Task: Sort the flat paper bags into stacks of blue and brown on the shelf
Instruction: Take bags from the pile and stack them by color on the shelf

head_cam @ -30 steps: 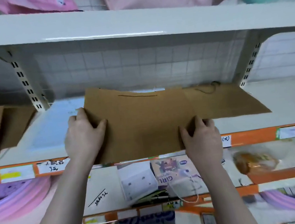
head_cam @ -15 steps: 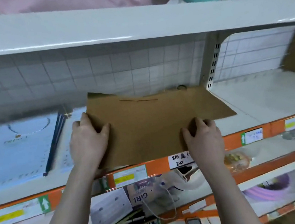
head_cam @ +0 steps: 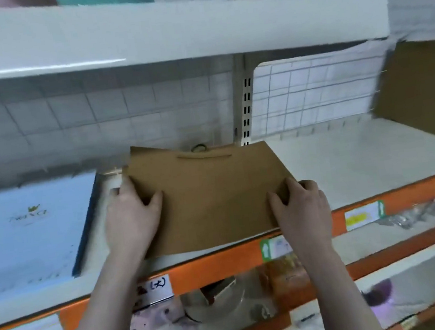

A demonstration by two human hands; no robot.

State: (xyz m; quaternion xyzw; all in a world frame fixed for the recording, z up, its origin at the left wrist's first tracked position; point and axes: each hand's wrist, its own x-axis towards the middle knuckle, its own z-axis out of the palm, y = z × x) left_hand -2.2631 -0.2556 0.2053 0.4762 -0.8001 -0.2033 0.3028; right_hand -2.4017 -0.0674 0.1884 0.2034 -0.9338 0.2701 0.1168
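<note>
You're gripping brown bag [head_cam: 214, 195] w/ both hands, L [head_cam: 130, 215] & R [head_cam: 300, 204]; keep it flat, clear of blue stack [head_cam: 28, 229].

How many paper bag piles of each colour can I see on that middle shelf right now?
Brown: 2, the pile that both hands hold and another pile at the far right.
Blue: 1, the pile on the left.
Total: 3. How many bags lie in each pile cannot be told.

Two bare forearms, bare hands, no sleeves, left hand [head_cam: 132, 220], right hand [head_cam: 301, 208]
</note>
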